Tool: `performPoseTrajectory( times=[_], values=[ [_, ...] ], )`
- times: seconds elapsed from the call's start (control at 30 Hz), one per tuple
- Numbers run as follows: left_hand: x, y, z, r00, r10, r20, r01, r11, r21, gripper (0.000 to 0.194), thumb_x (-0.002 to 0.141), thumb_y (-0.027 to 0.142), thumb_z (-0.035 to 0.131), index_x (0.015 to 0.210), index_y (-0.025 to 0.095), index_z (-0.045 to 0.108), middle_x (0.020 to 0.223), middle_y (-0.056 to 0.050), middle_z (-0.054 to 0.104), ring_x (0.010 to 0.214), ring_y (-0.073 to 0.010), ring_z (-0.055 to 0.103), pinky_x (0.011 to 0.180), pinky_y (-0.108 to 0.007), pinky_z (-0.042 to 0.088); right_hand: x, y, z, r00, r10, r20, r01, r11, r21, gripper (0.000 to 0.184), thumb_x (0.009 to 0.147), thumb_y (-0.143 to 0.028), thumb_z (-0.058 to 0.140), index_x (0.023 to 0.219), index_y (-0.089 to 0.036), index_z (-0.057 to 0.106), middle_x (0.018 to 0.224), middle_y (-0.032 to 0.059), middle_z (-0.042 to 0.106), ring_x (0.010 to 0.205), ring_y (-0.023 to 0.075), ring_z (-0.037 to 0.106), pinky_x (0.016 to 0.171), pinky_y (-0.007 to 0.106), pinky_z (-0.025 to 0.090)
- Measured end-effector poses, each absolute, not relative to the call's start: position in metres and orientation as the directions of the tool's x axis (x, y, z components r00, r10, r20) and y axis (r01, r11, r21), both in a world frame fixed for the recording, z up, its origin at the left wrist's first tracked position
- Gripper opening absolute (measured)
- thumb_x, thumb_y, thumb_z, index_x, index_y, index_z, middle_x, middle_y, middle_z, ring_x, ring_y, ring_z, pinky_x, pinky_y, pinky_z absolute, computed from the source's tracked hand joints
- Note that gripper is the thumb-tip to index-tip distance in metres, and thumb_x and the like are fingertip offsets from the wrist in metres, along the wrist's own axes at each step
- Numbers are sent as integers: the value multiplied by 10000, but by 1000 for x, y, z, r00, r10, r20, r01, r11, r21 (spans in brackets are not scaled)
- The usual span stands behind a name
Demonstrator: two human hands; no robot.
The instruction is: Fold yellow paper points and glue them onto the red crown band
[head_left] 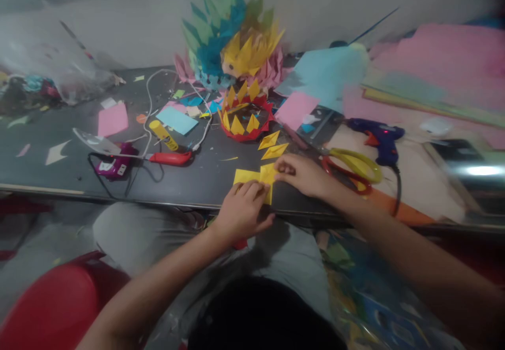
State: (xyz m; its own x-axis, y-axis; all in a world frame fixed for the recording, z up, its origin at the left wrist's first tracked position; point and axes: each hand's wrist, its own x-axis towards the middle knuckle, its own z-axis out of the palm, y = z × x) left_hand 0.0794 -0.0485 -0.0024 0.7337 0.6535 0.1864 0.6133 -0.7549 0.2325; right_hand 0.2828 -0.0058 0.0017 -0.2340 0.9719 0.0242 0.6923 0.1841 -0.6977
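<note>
Yellow paper (245, 175) lies at the table's front edge, with folds and flaps in it. The fingers of my left hand (242, 210) rest on top of it, pressing it down, with the thumb held apart. At the right side, my right hand (302, 173) pinches the paper's edge between thumb and fingertips. Just beyond are two folded yellow paper pieces (274, 151), pointed at the ends. Farther back stands a red paper ring (246, 136) with yellow folded points around it. My fingers partly cover the paper's folds.
Scissors (353, 166) and a blue glue gun (379, 134) lie right of my hands. To the left are a glue stick (163, 135), a red-handled tool (171, 158) and a purple power socket (114, 168). Colourful folded-paper figures (232, 39) stand behind; a red stool (51, 308) is below.
</note>
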Motion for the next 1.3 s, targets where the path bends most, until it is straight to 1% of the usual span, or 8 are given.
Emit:
performPoseTrajectory(
  times=[0.17,0.27,0.37,0.47,0.57,0.77,1.07,1.3],
  values=[
    [78,-42,8,725,671,158,613,-732,297,457,848,425,501,1189,123,531,1134,-108,603,1090,-251,521,901,-387,406,286,0,11,-269,961,-70,673,135,-727,82,684,-190,559,765,-191,546,698,-7,569,585,117,491,570,249,406],
    [80,-25,18,719,686,107,602,-692,399,241,893,311,453,994,177,627,996,-62,646,964,-201,588,828,-320,448,286,1,14,-266,960,-91,683,121,-720,132,669,-193,587,796,-192,549,677,-18,568,569,112,495,552,240,402],
    [89,-1,23,652,754,76,636,-599,487,166,883,208,466,901,166,626,953,-54,643,883,-163,617,775,-256,465,286,4,17,-257,960,-114,721,112,-684,184,646,-181,632,812,-192,551,653,-28,568,562,111,508,551,233,402],
    [102,17,24,589,808,11,714,-527,460,111,827,163,531,906,138,606,949,-80,650,891,-191,621,764,-268,469,286,7,19,-238,965,-107,758,116,-641,180,644,-196,667,771,-195,540,644,-28,580,567,116,534,552,232,401],
    [111,27,26,573,817,-72,755,-491,435,192,779,139,573,971,128,584,912,-95,670,842,-215,641,703,-285,479,284,5,18,-222,973,-67,802,143,-581,120,682,-212,651,740,-192,548,637,-17,587,578,128,548,547,238,393],
    [117,34,34,526,827,-199,816,-426,390,309,721,224,672,1004,147,575,874,-98,692,815,-247,664,646,-292,482,277,-7,13,-213,977,14,830,188,-525,104,727,-234,628,808,-170,616,828,57,627,719,170,573,644,281,433],
    [118,32,45,625,760,-177,759,-540,363,284,758,211,628,1029,142,581,1063,-114,641,961,-242,620,784,-303,475,271,-6,21,-217,973,-81,885,161,-437,62,749,-200,634,807,-176,633,886,66,653,803,193,598,677,283,415],
    [123,41,49,620,735,-276,780,-538,320,215,707,266,665,900,176,643,900,-92,692,817,-261,655,651,-310,497,271,-2,28,-200,971,-134,918,138,-371,23,729,-177,635,734,-200,635,813,43,675,745,183,610,587,258,376]
  ],
)
